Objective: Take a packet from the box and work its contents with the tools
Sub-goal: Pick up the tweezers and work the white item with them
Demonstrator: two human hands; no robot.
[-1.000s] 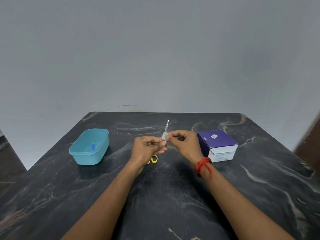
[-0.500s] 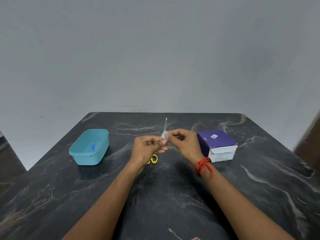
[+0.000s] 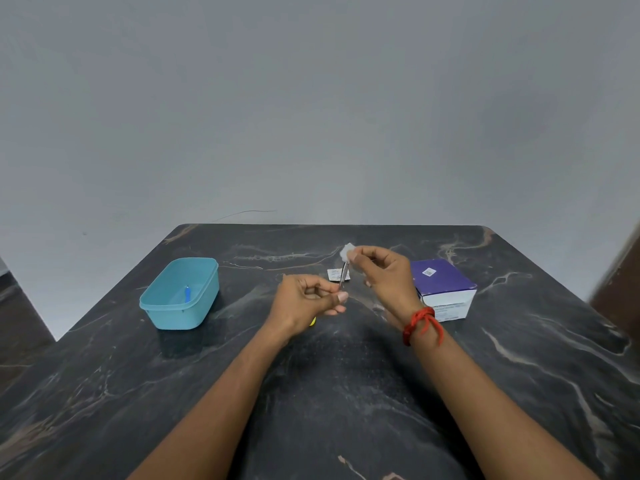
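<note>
Right hand [image 3: 384, 271], centre frame, pinches a small white fluffy wad [image 3: 348, 251] (gauze or cotton) at the fingertips, raised off the tabletop. Left hand [image 3: 308, 301], just below-left of it, pinches a thin metal tool [image 3: 343, 277], likely tweezers, with the tip pointing up at the wad. Can't tell if the tip touches it.

Handling guess:
- Wad is near weightless and soft, and it crushes, frays and snags on tool tips. Take it by an edge with a light pinch.
- Tool is stiff, slick and thin. Hold it mid-shank.

Small white flat packet [image 3: 335, 274] lies on the dark marbled tabletop [image 3: 311, 393] behind the tool, partly covered, print unreadable. Purple-and-white cardboard box [image 3: 443, 285] sits right of the hands; opening not visible. Yellow bit [image 3: 313, 321] under the left hand is mostly hidden, can't identify. Teal plastic tub [image 3: 180, 292], left of frame, holds a small blue item [image 3: 187, 294] too small to tell.
</note>
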